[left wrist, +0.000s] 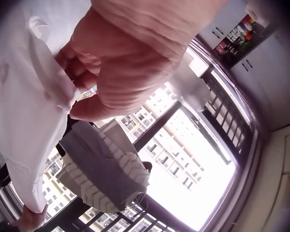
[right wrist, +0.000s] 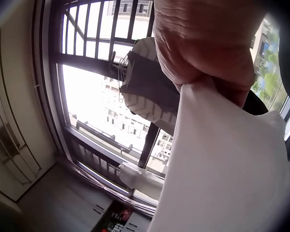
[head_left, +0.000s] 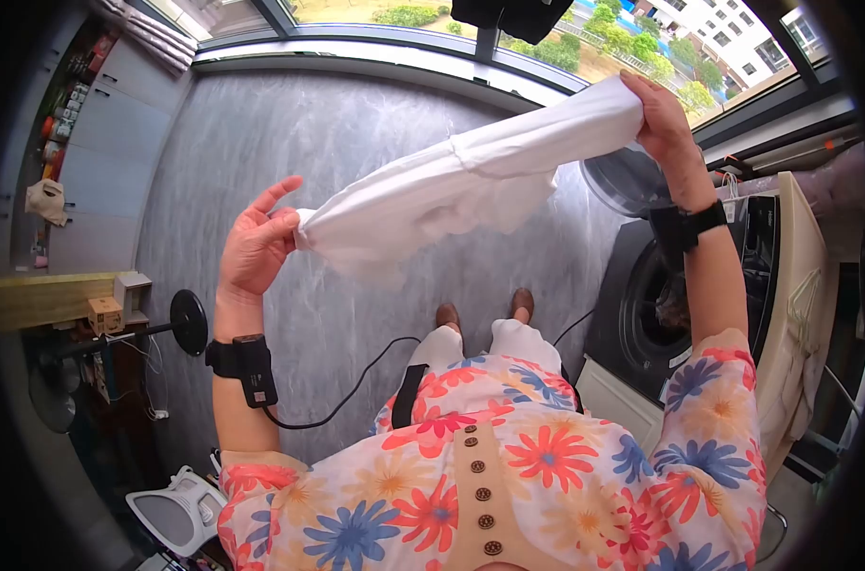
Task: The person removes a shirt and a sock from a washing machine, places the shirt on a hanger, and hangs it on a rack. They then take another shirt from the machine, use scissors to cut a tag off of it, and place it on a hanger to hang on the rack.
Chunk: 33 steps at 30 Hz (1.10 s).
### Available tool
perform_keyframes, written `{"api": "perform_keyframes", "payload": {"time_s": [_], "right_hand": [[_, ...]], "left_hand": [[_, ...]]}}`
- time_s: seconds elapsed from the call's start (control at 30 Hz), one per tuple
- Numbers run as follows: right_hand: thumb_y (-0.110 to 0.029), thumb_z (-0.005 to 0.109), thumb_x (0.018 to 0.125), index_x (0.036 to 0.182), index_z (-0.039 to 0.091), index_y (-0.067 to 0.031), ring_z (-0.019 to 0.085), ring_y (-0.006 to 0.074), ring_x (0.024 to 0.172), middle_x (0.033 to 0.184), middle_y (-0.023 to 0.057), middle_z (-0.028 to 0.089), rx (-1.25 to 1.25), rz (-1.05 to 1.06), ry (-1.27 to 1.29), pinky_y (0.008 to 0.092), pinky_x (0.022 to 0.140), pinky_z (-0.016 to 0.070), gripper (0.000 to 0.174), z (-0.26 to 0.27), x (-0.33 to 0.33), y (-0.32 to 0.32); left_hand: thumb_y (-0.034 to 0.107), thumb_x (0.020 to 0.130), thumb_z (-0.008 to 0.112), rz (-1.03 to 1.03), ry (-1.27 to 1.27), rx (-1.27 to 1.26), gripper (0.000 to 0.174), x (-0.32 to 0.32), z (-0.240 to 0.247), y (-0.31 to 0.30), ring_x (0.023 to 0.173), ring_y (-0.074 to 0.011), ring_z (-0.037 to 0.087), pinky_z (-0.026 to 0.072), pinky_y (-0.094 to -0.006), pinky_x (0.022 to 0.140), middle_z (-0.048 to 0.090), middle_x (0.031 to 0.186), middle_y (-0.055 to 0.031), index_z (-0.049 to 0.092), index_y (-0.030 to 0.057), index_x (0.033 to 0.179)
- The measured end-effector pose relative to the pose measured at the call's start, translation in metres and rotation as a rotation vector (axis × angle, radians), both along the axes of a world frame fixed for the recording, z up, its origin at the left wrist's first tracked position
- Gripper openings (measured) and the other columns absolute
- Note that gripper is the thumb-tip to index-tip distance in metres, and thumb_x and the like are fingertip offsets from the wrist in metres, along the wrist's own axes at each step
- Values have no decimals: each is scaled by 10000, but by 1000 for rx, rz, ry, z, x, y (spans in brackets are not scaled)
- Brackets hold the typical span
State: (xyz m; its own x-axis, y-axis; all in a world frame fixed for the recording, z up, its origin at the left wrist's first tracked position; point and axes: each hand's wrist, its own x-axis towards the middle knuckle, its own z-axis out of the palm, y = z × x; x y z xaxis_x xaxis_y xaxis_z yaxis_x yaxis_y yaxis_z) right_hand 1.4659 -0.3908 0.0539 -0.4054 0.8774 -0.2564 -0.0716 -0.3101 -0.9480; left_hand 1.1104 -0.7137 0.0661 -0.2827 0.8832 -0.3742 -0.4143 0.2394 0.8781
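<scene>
A white cloth garment (head_left: 471,157) with a seam across it is stretched between my two hands above the floor. My left hand (head_left: 256,243) pinches its narrow near end between thumb and finger, and the index finger points outward. Higher up on the right, my right hand (head_left: 663,119) grips the other end. In the left wrist view, the left hand (left wrist: 130,63) holds the cloth edge, and the white fabric (left wrist: 19,96) hangs down to the other hand. The right wrist view shows the right hand's (right wrist: 208,43) curled fingers on a corner of the fabric (right wrist: 222,159).
On my right stands a dark front-loading washing machine (head_left: 632,309), its round glass door (head_left: 626,181) swung out below my right hand. Windows (head_left: 394,43) line the far side. Cabinets (head_left: 109,152) and a barbell (head_left: 187,322) are at the left. A cable (head_left: 356,385) hangs from my left wristband.
</scene>
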Motion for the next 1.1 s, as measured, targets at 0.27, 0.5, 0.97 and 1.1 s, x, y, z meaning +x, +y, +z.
{"api": "perform_keyframes", "payload": {"time_s": [0.27, 0.5, 0.97, 1.1], "right_hand": [[-172, 581, 836, 1002, 587, -15, 583, 118, 754, 877, 55, 606, 117, 133, -62, 242, 675, 492, 228, 16, -18, 1], [-217, 581, 839, 1013, 588, -29, 582, 107, 751, 881, 45, 604, 176, 208, -50, 232, 652, 491, 256, 31, -20, -28], [-128, 616, 788, 1098, 524, -16, 543, 128, 834, 937, 54, 562, 272, 85, -206, 245, 740, 457, 342, -47, -15, -6], [-198, 587, 813, 920, 601, -55, 550, 57, 740, 806, -1, 603, 360, 398, -311, 200, 605, 429, 179, -53, -32, -62]], "left_hand": [[12, 688, 604, -313, 639, -252, 260, 9, 8, 6, 644, -73, 494, 414, -221, 594, 568, 735, -7, 611, -35, 943], [84, 775, 608, -155, 979, -274, 108, 1, 8, -1, 594, -32, 414, 343, -187, 538, 531, 675, 36, 622, -5, 836], [194, 809, 591, -239, 1103, -261, 196, 21, 31, 36, 551, -79, 450, 360, -204, 501, 556, 717, 5, 597, 3, 763], [189, 828, 563, -161, 558, -166, 192, 47, 19, 62, 555, -80, 501, 404, -201, 491, 571, 729, -14, 589, -1, 814]]}}
